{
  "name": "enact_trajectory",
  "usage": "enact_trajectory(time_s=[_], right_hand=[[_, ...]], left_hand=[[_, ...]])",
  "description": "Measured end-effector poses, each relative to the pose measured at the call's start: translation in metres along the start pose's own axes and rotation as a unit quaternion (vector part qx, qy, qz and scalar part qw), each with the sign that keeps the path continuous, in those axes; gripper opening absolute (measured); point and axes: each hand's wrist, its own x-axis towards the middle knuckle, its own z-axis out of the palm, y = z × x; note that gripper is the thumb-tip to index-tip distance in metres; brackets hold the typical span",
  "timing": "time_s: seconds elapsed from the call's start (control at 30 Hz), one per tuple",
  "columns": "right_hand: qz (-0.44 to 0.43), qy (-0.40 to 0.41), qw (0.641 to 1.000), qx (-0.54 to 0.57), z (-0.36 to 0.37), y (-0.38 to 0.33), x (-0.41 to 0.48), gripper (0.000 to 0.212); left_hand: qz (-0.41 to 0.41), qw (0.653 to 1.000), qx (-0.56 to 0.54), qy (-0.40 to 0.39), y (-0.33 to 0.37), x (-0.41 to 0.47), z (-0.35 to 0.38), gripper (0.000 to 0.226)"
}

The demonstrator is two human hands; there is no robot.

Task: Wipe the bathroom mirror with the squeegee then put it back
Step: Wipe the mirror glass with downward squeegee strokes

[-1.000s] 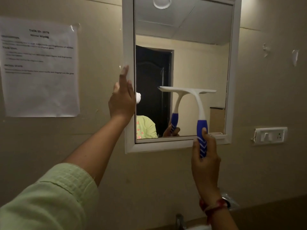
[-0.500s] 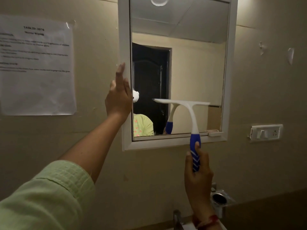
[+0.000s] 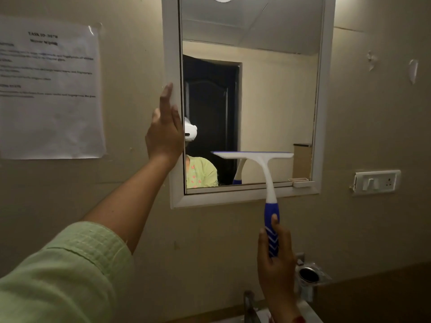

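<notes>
Left hand (image 3: 164, 134) laid flat, fingers together, against mirror (image 3: 268, 94) frame, likely to steady it. Right hand (image 3: 275, 259) wrapped around squeegee (image 3: 268, 183) handle, blade low on glass, near stroke's end.

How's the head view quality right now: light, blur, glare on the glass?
Head view: dim, warm light, darkest toward the lower corners; the mirror shows no glare, only a reflected ceiling lamp at its top edge; the squeegee is sharp; the taped paper is too blurred to read; wide-angle bending tilts the mirror's frame.

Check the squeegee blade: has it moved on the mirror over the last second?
Yes. The squeegee has slid down the glass toward the mirror frame's bottom rail, right hand now below it.
</notes>
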Motion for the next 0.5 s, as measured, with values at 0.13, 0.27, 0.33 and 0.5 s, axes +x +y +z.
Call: enact_trajectory(time_s=[0.13, 0.27, 0.33, 0.5], right_hand=[[-0.020, 0.004, 1.000, 0.008, -0.001, -0.016, 0.028, 0.036], [-0.019, 0.005, 1.000, 0.010, -0.003, -0.018, 0.036, 0.038], [-0.004, 0.001, 1.000, 0.005, -0.004, -0.010, 0.024, 0.038], [0.031, -0.008, 0.999, -0.012, -0.007, 0.013, -0.018, 0.048]], left_hand=[[-0.005, 1.000, 0.002, 0.002, 0.000, 0.001, 0.000, 0.044], [0.001, 1.000, 0.006, 0.004, 0.000, 0.002, 0.000, 0.044], [-0.001, 1.000, 0.008, 0.007, 0.000, 0.002, 0.001, 0.044], [-0.005, 1.000, 0.014, -0.002, -0.003, 0.003, 0.002, 0.044]])
